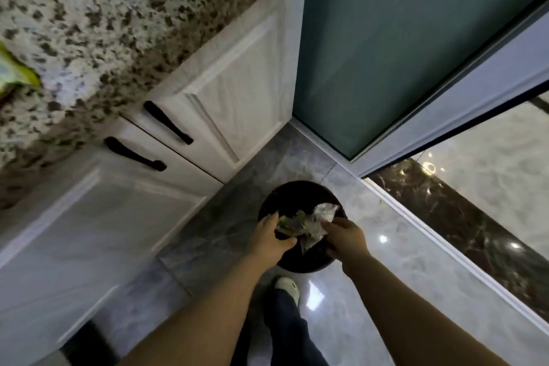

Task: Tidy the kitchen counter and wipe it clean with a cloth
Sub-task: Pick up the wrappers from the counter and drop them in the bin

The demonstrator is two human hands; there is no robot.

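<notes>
So we're over the bin right now, which sits on the floor just off the cabinet corner. Both hands are above its opening: left hand and right hand each gripping a side of a wad of scraps and crinkly wrapper, not let go yet. Looks like we're in the tidying half, dumping rubbish, so the wiping is probably all still ahead.

Just behind the bin are white cabinet doors with black handles. Up and left of the bin is the speckled stone surface; the stretch we can see is mostly bare. At its far left edge there's something yellow-green, maybe the cloth, too blurry to call. Right of the bin, a sliding glass door.
</notes>
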